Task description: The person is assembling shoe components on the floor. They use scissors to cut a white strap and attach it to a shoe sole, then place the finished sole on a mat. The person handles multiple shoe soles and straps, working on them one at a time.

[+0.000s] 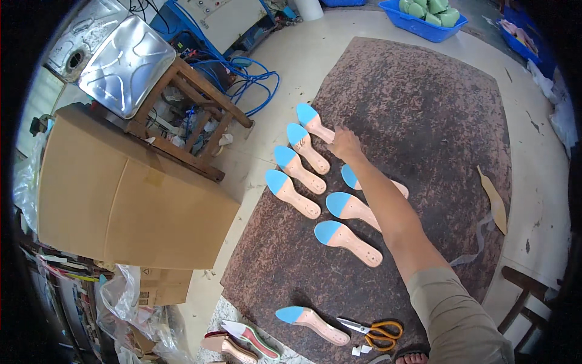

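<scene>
My right hand (pixel 345 144) reaches far across the mat, its fingers closed at the heel end of the farthest shoe insole (pixel 316 127). This insole is pinkish-tan with a blue toe. Three similar insoles lie in a slanting row nearer me, among them one with handwriting (pixel 309 151) and the nearest one (pixel 293 195). A second row of three lies to their right. My forearm partly covers its middle insole (pixel 351 206) and its far one (pixel 350 176); the near insole (pixel 348 242) shows whole. My left hand is out of view.
On the dark mottled mat (pixel 424 91) lie another insole (pixel 312 324), orange-handled scissors (pixel 370 332) and a tan strip (pixel 492 200). Several shoe soles (pixel 251 340) sit by its near edge. A cardboard box (pixel 133 188) and wooden stool (pixel 182 115) stand left. A blue basket (pixel 424 27) stands far off.
</scene>
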`<action>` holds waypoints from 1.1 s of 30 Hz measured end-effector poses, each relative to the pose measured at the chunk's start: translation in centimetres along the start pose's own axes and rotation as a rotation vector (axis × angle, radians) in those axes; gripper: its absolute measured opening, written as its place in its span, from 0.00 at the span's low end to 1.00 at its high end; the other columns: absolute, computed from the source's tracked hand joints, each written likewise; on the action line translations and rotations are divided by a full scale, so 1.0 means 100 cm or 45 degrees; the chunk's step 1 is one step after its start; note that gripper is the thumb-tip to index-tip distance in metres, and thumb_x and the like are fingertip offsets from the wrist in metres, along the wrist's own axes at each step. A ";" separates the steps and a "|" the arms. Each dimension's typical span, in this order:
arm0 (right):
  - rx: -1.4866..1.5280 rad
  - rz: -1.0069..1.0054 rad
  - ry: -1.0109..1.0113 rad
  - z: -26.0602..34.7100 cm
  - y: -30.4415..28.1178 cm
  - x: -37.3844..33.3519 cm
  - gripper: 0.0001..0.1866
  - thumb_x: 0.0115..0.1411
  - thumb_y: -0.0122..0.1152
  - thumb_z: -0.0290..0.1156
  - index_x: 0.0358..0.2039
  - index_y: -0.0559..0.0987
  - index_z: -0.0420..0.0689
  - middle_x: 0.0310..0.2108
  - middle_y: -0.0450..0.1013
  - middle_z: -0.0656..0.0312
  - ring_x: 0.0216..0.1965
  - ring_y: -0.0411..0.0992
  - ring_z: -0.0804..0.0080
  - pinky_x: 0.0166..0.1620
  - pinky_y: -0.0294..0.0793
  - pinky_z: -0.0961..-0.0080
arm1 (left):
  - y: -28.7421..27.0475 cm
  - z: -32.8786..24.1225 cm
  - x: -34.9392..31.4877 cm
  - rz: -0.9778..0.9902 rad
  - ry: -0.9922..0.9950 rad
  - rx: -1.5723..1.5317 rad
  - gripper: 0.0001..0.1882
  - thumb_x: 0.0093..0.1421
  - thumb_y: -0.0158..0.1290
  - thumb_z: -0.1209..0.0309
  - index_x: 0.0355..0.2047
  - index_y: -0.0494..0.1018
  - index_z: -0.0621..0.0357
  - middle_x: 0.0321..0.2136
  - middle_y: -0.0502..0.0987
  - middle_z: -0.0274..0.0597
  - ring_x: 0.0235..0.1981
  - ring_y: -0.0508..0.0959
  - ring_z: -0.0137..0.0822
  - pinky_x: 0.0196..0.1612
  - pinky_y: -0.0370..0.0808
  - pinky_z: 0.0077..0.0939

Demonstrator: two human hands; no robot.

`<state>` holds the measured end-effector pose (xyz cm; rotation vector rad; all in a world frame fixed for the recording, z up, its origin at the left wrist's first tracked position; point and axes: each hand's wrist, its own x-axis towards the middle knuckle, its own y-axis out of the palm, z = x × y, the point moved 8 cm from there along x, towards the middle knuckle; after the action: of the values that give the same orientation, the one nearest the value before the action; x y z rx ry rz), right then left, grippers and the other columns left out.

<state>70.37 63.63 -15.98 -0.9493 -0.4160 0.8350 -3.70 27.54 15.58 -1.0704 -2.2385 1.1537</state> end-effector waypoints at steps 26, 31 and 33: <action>1.897 0.530 -0.585 0.163 -0.124 -0.265 0.41 0.54 0.69 0.29 0.65 0.58 0.37 0.41 0.75 0.58 0.39 0.74 0.76 0.42 0.76 0.79 | -0.263 -0.011 -0.070 -0.611 0.147 0.059 0.14 0.62 0.51 0.73 0.45 0.74 0.73 0.44 0.78 0.50 0.42 0.80 0.37 0.48 0.79 0.31; 2.135 1.298 -0.912 0.297 -0.167 -0.459 0.48 0.49 0.73 0.39 0.65 0.58 0.35 0.42 0.77 0.50 0.41 0.77 0.71 0.39 0.76 0.78 | -0.207 -0.079 -0.087 -0.228 0.220 -0.185 0.18 0.63 0.51 0.73 0.51 0.72 0.73 0.46 0.77 0.48 0.44 0.79 0.36 0.50 0.77 0.27; 2.110 1.643 -1.066 0.339 -0.204 -0.527 0.48 0.48 0.75 0.32 0.66 0.58 0.39 0.44 0.76 0.53 0.39 0.74 0.75 0.41 0.74 0.79 | -0.161 -0.087 -0.085 0.078 0.431 -0.484 0.27 0.66 0.49 0.64 0.59 0.63 0.71 0.55 0.70 0.52 0.54 0.74 0.41 0.56 0.73 0.35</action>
<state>24.53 34.57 21.42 0.9376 0.3565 2.1800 -0.02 19.42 33.70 -1.3706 -2.2053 0.5207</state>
